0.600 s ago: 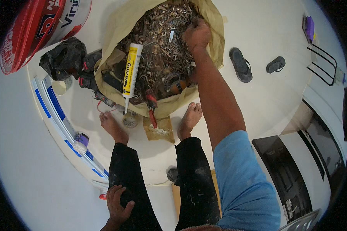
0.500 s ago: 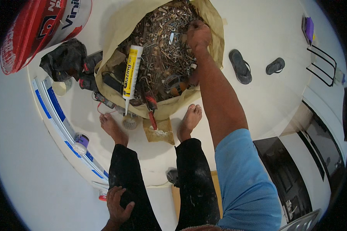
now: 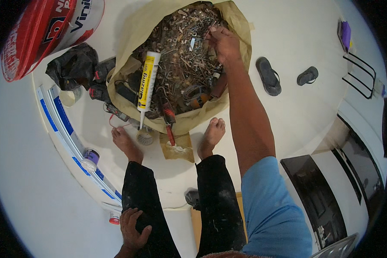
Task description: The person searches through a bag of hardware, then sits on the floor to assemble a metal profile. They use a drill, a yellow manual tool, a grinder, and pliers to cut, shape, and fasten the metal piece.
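A wide pale-yellow cloth sack [image 3: 241, 26], its rim spread, holds a heap of loose screws, nails and small metal hardware [image 3: 182, 41]. Over the heap's right side is my right hand [image 3: 227, 45], thumb and fingers drawn together in a pinch; whatever lies between them is too small to make out. My left hand [image 3: 134, 228] rests on my left thigh, fingers apart and holding nothing. A white and yellow sealant cartridge [image 3: 148, 81] leans on the sack's near-left part, nozzle toward me. Beside it a red-handled tool [image 3: 169, 118] pokes over the near rim.
A red and white paint bucket [image 3: 58, 34] stands at the far left, near a black plastic bag [image 3: 73, 64]. Blue-and-white strips [image 3: 66, 120] and a small purple-labelled tub [image 3: 90, 159] line the left wall. Black flip-flops [image 3: 268, 75] lie on the floor at right.
My right hand has lifted slightly from the heap by the sack's right edge, turning so its pinched fingers point left. My left hand stays on the thigh.
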Tool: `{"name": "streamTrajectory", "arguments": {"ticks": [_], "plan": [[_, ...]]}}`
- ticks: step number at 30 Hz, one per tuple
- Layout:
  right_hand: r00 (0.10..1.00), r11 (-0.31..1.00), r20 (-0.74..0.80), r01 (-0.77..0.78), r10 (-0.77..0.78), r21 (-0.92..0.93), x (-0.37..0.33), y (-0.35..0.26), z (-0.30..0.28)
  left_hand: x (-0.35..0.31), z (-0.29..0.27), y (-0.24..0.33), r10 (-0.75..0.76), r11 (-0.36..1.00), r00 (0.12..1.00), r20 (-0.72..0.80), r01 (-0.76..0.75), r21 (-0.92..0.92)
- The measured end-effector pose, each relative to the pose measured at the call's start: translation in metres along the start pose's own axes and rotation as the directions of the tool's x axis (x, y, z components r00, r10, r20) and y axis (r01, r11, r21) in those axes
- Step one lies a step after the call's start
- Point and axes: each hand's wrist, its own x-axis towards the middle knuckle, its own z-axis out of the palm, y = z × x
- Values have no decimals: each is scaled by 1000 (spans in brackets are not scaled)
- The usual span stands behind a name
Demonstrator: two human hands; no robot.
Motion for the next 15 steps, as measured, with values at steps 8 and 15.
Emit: {"name": "streamTrajectory", "arguments": {"ticks": [8,15], "plan": [[987,890,155,-115,50,441,-41,-22,1,0,2,-6,39,999,999,-27,-39,0],[922,266,127,234,-365,-935,-1,0,14,-2,5,-7,18,1000,1000,0,-18,19]]}}
